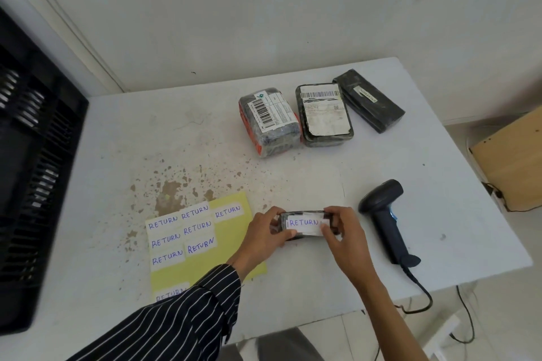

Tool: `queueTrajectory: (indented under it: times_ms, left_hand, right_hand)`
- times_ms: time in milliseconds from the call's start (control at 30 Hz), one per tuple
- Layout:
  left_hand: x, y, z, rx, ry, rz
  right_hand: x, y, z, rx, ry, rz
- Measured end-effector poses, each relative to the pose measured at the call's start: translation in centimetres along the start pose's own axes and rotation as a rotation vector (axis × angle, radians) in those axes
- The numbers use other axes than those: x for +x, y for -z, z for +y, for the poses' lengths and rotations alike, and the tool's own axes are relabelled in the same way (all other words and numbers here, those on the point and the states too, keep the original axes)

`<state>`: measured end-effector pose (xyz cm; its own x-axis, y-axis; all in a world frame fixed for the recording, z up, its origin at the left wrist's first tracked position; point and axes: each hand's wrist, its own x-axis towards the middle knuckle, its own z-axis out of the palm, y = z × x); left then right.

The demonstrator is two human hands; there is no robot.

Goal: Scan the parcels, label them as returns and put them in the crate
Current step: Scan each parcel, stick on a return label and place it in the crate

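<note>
Pinching the small parcel [305, 213] between my left hand [265, 228] and right hand [343, 239], both curled round it, I fear uneven thumb pressure could crease the RETURN label [305, 223].

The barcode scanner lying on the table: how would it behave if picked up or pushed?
The barcode scanner looks like rigid plastic, probably stiff and easy to grip by its handle. Lying on its side, it seems unlikely to roll. Its cable hangs off the table edge and may tug.
</note>
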<state>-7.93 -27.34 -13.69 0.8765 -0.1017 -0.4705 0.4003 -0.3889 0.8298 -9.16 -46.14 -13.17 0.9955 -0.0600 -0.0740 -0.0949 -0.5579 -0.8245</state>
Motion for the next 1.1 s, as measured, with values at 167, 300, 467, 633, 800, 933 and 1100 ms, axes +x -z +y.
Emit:
queueTrajectory:
  times_ms: [167, 300, 467, 633, 800, 933, 1100]
  left_hand:
    - [-0.4, -0.3, 0.7, 0.009, -0.01, -0.01]
    - [-0.3, -0.6, 0.7, 0.051, -0.012, 0.043]
    - [-1.3, 0.4, 2.0, -0.061, -0.044, 0.135]
    - [-3.4, 4.0, 4.0, -0.181, -0.095, 0.3]
    - [-6.8, 9.8, 6.5, -0.351, -0.194, 0.502]
    - [-10.7, 14.9, 8.0, -0.503, -0.256, 0.597]
    - [-14.8, 20.4, 8.0, -0.623, -0.242, 0.765]
  right_hand:
    - [0.1, -1.3, 0.6, 0.024, -0.209, 0.143]
    - [0.3, -1.8, 0.9, 0.02, -0.16, 0.06]
    - [0.1, -1.4, -1.3, 0.152, -0.161, 0.09]
    - [0.6, -0.6, -6.5, 0.372, -0.116, 0.018]
    - [1.6, -1.7, -14.0, 0.543, -0.019, -0.078]
    - [2.0, -3.9, -19.8, 0.647, 0.036, -0.204]
    - [1.4, -8.0, -27.0, 0.699, 0.15, -0.305]
